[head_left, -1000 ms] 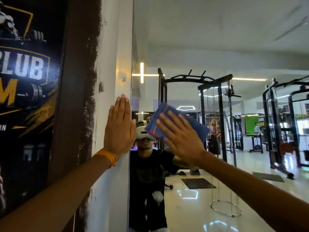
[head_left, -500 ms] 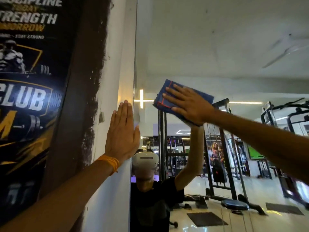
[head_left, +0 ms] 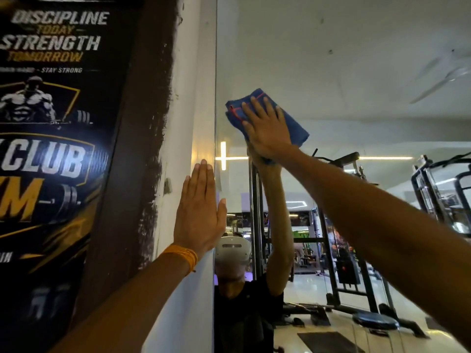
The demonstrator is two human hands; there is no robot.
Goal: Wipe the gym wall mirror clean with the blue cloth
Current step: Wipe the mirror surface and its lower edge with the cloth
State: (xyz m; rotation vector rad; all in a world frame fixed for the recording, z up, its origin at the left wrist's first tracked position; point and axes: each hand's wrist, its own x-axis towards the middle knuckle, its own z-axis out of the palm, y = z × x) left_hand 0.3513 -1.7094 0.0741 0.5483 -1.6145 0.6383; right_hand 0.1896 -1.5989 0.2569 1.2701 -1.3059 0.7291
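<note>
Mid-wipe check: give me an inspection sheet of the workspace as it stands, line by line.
Surface: mirror upright on the wall; a few dark specks in its upper part, on the glass or reflected, cannot tell.
Job's things: blue cloth, folded, pressed against the glass near the mirror's left edge.
Clutter: nothing seen.
Hands: right hand flat on the cloth, fingers straight; left hand flat on the white wall strip beside the mirror, orange wristband on that wrist.
Cables: nothing seen.
Surroundings: gym poster left of the wall strip; weight machines and a ceiling fan in reflection.
</note>
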